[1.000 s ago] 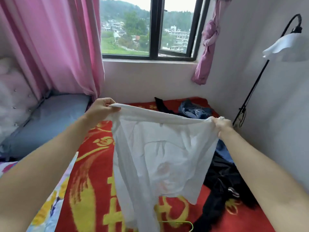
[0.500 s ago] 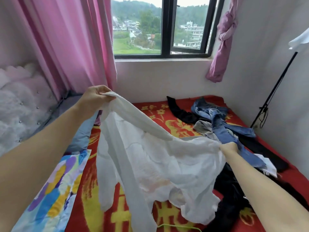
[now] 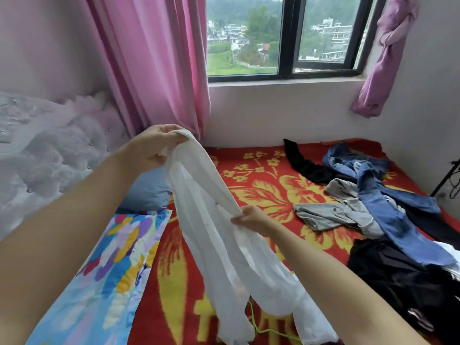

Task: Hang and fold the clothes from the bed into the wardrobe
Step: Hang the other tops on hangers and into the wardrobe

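While hands grip the white garment, clothes strew the bed.

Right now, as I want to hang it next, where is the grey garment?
Head view: the grey garment lies on the red blanket, right of centre, just right of the right hand and partly under the blue jeans.

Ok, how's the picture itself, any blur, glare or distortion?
Head view: soft daylight comes through the window, with no harsh glare or shadows; the wide-angle lens slants its uprights; the headboard at left looks smeared; the white garment is fairly sharp.
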Available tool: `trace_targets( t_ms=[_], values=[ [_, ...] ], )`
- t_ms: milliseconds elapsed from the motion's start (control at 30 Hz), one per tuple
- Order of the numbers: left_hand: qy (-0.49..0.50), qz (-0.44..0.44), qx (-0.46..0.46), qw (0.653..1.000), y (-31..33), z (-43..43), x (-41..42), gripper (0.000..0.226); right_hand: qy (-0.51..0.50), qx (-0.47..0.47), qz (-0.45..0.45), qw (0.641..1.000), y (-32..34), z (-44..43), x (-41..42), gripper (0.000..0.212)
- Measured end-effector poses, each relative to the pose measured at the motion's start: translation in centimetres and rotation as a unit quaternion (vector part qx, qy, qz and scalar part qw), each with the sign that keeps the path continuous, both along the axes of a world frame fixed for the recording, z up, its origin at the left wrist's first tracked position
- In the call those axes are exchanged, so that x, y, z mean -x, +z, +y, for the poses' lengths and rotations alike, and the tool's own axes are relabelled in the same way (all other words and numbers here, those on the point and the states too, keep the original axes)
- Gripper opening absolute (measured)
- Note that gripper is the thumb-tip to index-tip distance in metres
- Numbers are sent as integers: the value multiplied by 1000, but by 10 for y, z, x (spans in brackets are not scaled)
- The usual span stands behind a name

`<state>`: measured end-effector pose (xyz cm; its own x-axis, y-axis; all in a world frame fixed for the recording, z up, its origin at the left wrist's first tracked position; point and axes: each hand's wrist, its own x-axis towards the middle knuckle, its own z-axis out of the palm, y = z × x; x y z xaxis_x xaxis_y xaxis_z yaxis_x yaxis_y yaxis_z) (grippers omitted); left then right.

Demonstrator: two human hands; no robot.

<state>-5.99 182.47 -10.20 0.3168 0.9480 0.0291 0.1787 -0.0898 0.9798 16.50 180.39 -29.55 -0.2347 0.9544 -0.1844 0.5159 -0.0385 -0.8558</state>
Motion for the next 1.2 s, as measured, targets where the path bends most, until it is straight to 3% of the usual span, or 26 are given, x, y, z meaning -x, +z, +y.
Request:
trace_targets(
  t_ms=[100, 233, 300, 467, 567, 667, 733, 833, 900, 967, 1033, 1067, 1200],
  values=[
    [34, -28, 103, 994, -6, -1, 38, 40, -56, -72, -22, 996, 24, 12, -28, 32],
    [79, 71, 150, 983, -28, -5, 74, 7, -70, -135, -22, 988, 90, 21, -60, 22],
    [49, 109, 162, 980, -37, -5, 76, 26, -25, -123, -77, 989, 120, 25, -66, 27],
    [-119, 73, 109, 984, -29, -11, 68, 81, 36, -117, -289, 949, 173, 23, -76, 30],
    [-127, 130, 119, 976, -27, -8, 65, 72, 31, -144, -314, 938, 186, 17, -85, 19],
    [-110, 226, 74, 965, -35, -5, 55, 88, -47, -214, -288, 932, 191, 13, -92, 19],
    [-63, 216, 27, 974, -44, -1, 51, 90, -97, -266, -276, 919, 191, 11, -92, 18],
    [43, 170, -53, 983, -55, 9, 53, 72, -162, -336, -292, 880, 189, 7, -94, 20],
    [73, 27, -25, 997, -62, 13, 58, 54, -193, -370, -276, 866, 187, 1, -95, 31],
    [82, -125, 8, 989, -72, 19, 66, 44, -213, -370, -202, 882, 188, -3, -96, 45],
    [117, -203, 14, 972, -77, 23, 69, 40, -207, -332, -193, 900, 185, -6, -94, 57],
    [151, -198, -4, 968, -77, 23, 69, 38, -194, -310, -224, 903, 182, -6, -93, 60],
    [256, -40, -164, 952, -70, 24, 74, 47, -96, -142, -299, 939, 168, -7, -94, 57]
  ],
)
